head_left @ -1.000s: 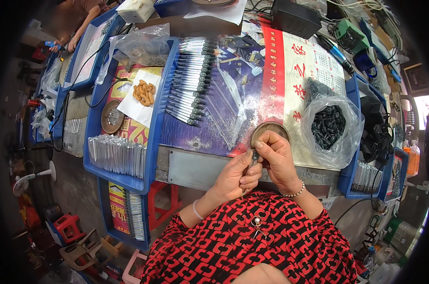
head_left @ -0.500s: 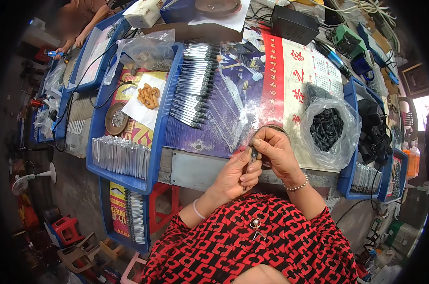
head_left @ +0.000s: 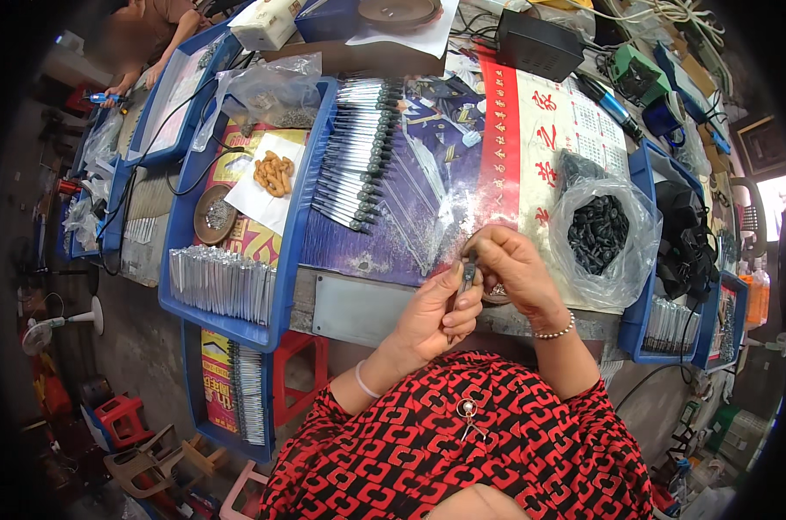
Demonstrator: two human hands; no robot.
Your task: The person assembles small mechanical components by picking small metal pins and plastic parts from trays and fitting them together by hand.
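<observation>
My left hand (head_left: 428, 321) is closed around a slim metal rod with a dark end piece (head_left: 469, 270) standing up between the fingertips. Just above that end, my right hand (head_left: 519, 273) pinches thumb and fingers together; what lies in the pinch is too small to make out. Left of the hands, a row of silver rods with black ends (head_left: 350, 173) lies side by side on the table. Over on the right, an opened clear plastic bag (head_left: 640, 260) is full of small black pieces (head_left: 598, 234).
A blue tray (head_left: 285, 269) at the left holds bundled silver rods (head_left: 222, 284), a brown dish (head_left: 211, 215) and orange-brown snacks (head_left: 273, 175) on paper. Another blue tray (head_left: 640, 351) stands right. A black box (head_left: 539, 43) with cables sits at the back. Another person works far left.
My right hand has shifted slightly, its fingers rising a little off the rod's end, so more of the dark piece shows. My left hand stays nearly in place.
</observation>
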